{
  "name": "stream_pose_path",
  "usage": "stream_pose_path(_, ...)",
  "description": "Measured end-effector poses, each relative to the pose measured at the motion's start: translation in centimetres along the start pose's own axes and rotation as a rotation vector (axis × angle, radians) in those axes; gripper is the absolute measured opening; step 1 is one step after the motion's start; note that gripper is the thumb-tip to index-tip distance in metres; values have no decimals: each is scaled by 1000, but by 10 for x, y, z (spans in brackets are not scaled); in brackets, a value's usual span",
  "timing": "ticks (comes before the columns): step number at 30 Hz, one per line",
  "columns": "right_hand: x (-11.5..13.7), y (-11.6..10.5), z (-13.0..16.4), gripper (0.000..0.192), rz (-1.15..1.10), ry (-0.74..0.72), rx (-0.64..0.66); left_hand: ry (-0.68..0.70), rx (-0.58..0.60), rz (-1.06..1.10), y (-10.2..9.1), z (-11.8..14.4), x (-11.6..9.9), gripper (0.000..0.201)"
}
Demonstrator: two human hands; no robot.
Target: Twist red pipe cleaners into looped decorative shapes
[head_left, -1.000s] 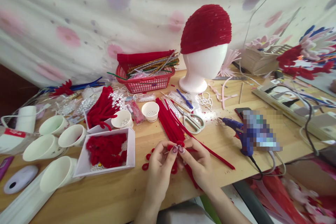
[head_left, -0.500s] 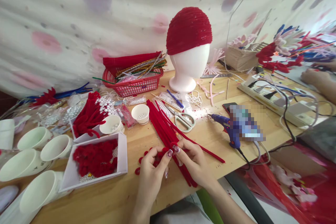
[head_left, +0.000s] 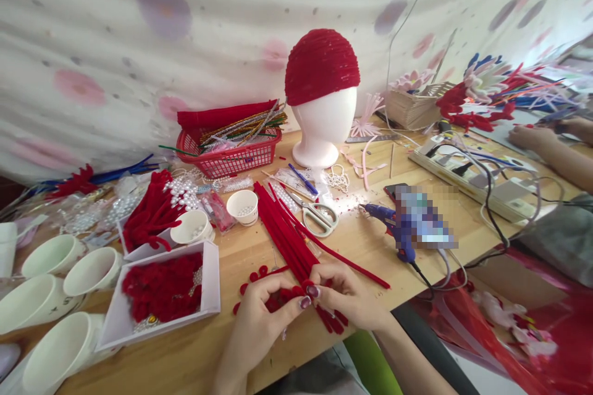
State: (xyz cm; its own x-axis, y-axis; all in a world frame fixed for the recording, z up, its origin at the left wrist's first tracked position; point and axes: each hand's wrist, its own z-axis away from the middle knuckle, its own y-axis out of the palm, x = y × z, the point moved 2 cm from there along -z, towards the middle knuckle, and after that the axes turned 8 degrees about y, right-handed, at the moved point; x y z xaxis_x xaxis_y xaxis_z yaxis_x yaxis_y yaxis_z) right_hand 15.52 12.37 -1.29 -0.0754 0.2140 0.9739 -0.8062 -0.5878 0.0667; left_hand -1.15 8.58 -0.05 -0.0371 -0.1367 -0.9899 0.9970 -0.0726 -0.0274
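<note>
My left hand (head_left: 262,318) and my right hand (head_left: 347,296) meet low in the middle of the head view, over the table's near side. Thumbs and fingers of both pinch a curled red pipe cleaner (head_left: 296,291), partly hidden by the fingers. Round red loops (head_left: 254,275) show just beyond my left hand; whether they belong to the held piece I cannot tell. A bundle of straight red pipe cleaners (head_left: 283,231) runs away from beneath my right hand. Past it lie scissors (head_left: 319,220) with pale handles.
A white mannequin head (head_left: 324,120) wears a red covering. On the right are a blue glue gun (head_left: 386,222), a power strip (head_left: 463,176) and a co-worker's hands (head_left: 540,136). Paper cups (head_left: 60,345), a white box (head_left: 210,281) of red pieces and a red basket (head_left: 241,157) stand left.
The view has shifted, so the table things sit a little further left and lower. Both hands keep their pinch, with slightly altered fingers. More of the co-worker's hands shows.
</note>
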Motion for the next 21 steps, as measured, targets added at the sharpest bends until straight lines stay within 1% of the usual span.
stream_pose_path(2,4,0,1,42,84,-44,-46,29,-19,-68,0,0,-2,23)
stream_pose_path(4,7,0,2,44,134,-83,-52,62,3,-112,0,0,-7,20)
stream_pose_path(8,5,0,6,46,105,-92,67,100,109,-122,0,1,-17,19)
stream_pose_path(11,-2,-1,9,44,26,-38,139,50,178,-126,0,3,-15,20)
stream_pose_path(13,-6,-2,11,45,-8,-6,142,22,194,-133,2,4,-11,21)
stream_pose_path(15,-7,-3,12,45,-28,-1,103,-7,185,-109,5,4,-7,22)
stream_pose_path(17,-6,-5,14,44,-24,-23,32,-32,174,-57,9,3,-3,24)
stream_pose_path(21,-5,-9,19,43,51,-74,-97,-45,146,-4,14,2,4,26)
